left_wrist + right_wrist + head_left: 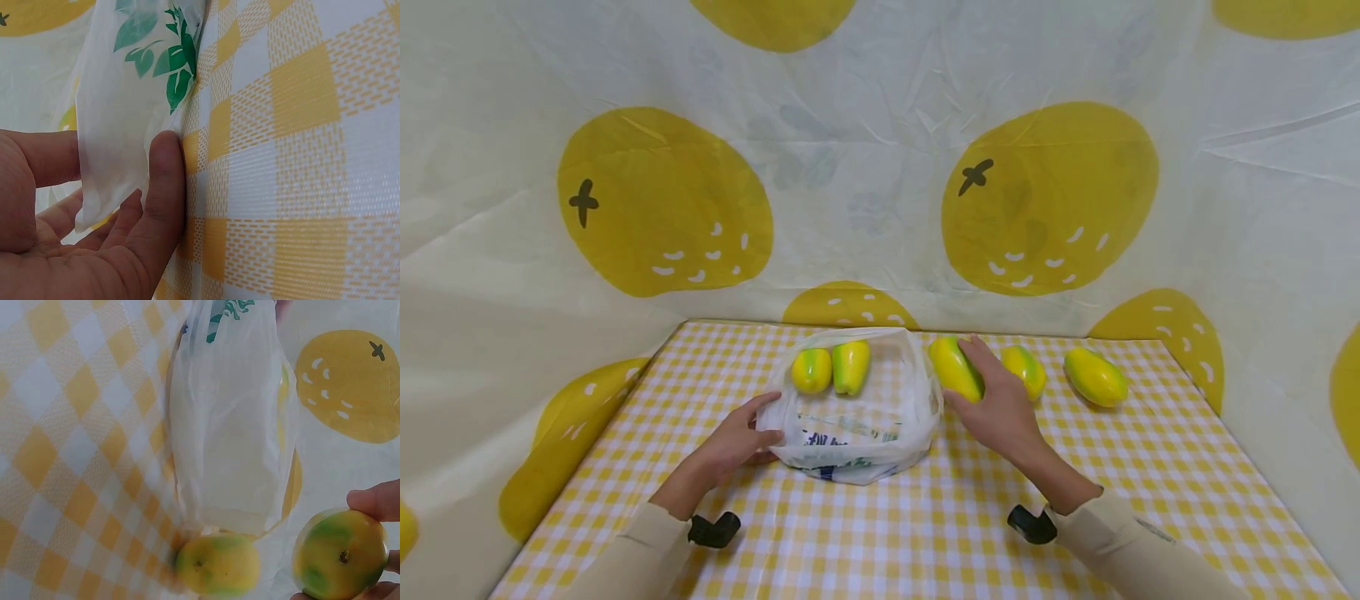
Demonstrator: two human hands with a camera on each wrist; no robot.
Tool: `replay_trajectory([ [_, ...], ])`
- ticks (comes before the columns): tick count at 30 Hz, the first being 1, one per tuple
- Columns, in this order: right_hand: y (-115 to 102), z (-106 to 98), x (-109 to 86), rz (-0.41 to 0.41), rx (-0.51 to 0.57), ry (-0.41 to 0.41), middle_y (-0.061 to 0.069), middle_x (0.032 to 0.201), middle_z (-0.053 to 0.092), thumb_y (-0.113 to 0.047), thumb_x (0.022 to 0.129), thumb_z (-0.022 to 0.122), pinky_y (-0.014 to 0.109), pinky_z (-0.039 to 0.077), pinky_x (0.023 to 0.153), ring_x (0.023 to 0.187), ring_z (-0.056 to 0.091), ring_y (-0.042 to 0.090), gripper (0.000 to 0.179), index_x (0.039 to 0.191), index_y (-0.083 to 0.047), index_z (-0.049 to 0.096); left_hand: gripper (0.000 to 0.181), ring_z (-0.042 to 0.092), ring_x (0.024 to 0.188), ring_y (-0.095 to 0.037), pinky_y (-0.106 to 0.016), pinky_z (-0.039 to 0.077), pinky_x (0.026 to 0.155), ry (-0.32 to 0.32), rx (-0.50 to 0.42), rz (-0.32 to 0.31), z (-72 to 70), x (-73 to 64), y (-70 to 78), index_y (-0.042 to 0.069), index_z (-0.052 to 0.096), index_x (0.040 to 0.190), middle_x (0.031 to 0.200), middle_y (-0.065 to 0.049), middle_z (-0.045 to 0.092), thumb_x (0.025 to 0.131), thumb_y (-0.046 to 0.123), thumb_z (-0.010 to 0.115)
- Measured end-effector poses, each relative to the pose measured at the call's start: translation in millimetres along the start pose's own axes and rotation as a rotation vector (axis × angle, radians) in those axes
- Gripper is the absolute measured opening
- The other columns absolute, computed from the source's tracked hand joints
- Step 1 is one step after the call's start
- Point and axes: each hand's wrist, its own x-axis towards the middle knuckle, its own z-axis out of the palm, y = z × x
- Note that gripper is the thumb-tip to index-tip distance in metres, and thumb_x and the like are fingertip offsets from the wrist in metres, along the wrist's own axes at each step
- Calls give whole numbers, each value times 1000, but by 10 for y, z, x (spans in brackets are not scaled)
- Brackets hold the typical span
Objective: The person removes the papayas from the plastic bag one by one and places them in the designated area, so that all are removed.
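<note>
Gripped by the right hand (1002, 414) just right of the limp white plastic bag (883, 457), the glossy yellow-green oval fruit (951, 365) could snag the bag's rim, collapsing it, if the left hand (733, 442), pinching the left edge, slackens.

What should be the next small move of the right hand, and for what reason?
I would carry the papaya-like fruit in the right hand leftward, over the open mouth of the plastic bag. It is just beside the bag's right edge, two similar fruits lie inside, and the left hand holds the bag's left edge, probably steadying it.
</note>
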Motion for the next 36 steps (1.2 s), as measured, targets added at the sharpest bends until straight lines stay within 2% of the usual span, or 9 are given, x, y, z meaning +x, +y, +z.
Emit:
replay_trajectory([
  [2,23,-32,-24,1,-17,8,14,169,36,-20,92,77,55,51,99,145,48,42,74,158,-12,45,75,59,118,-27,-37,61,86,-1,1,1,1,-2,1,18,28,165,162,-24,36,100,4,64],
  [10,101,-145,-96,-12,-70,54,19,166,40,-18,91,79,62,48,106,143,49,46,72,155,-8,48,76,59,118,-27,-37,61,86,-5,2,-6,2,-4,-3,18,28,165,163,-24,35,100,5,65],
  [15,148,-201,-108,-15,-85,74,22,165,40,-17,90,79,63,49,105,141,50,48,73,155,-6,48,76,59,118,-27,-36,61,86,-1,16,-2,0,-3,-11,18,27,165,163,-24,35,100,5,65],
  [24,243,-313,-147,-2,-88,80,23,165,38,-17,91,78,64,47,107,143,46,49,72,155,-6,47,75,60,115,-26,-36,61,85,7,16,-3,1,-6,-12,18,28,165,161,-24,37,100,4,65],
  [31,316,-414,-187,31,-77,76,22,167,36,-20,93,77,61,50,97,140,48,51,73,157,-7,45,75,60,114,-26,-36,61,85,13,27,-6,8,-20,13,17,29,164,161,-25,37,100,4,65],
  [36,387,-460,-204,38,-75,103,24,165,37,-19,91,79,64,47,103,143,45,51,75,157,-6,45,75,60,115,-26,-36,61,86,13,27,-9,13,-28,28,17,29,164,161,-24,37,100,4,65],
])
